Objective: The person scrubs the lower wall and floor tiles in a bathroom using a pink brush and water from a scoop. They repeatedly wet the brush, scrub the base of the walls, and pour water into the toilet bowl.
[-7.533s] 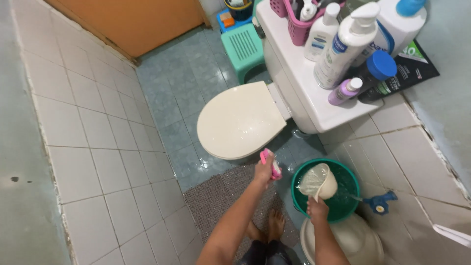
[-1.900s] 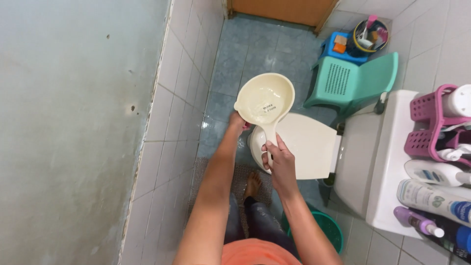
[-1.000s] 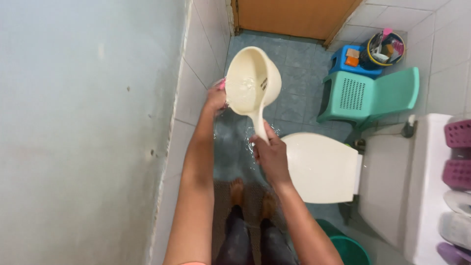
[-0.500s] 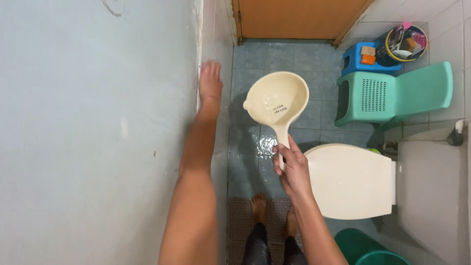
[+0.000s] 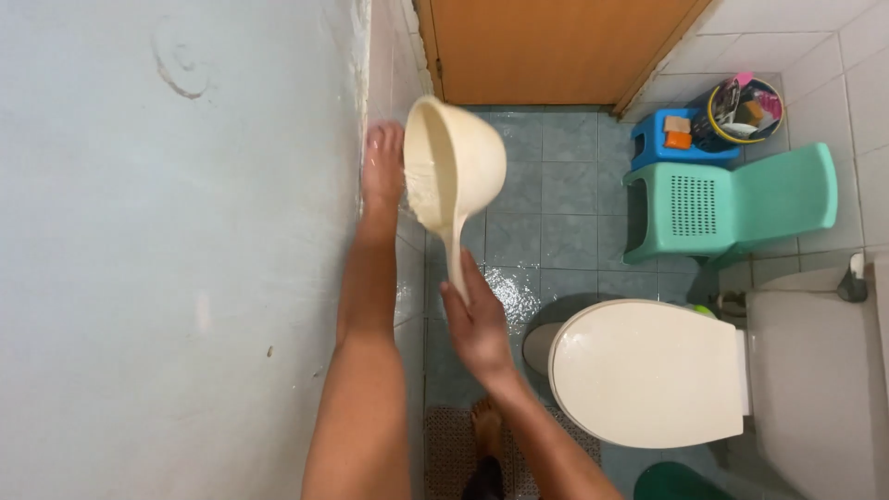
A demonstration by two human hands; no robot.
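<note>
My right hand [image 5: 474, 321] grips the long handle of a cream plastic dipper [image 5: 456, 162]. The dipper is raised and tipped to the left, its mouth facing the wall, and water runs out of it. My left hand [image 5: 382, 165] lies flat against the white tiled wall [image 5: 394, 56] right beside the dipper's rim, fingers stretched upward, in the stream of water. Its palm faces the wall, so whatever is under it is hidden.
A toilet with its cream lid [image 5: 648, 370] down stands at the lower right, its tank [image 5: 815, 370] beyond. A green plastic stool [image 5: 732, 199], a small blue stool [image 5: 671, 134] and a round caddy [image 5: 745, 106] sit by the orange door [image 5: 556, 46]. The floor tiles [image 5: 565, 231] are wet. A mat [image 5: 444, 444] lies under my feet.
The dipper has swung from level to tipped toward the wall and now pours over my left hand. My left hand stays pressed to the wall. The view shifted slightly.
</note>
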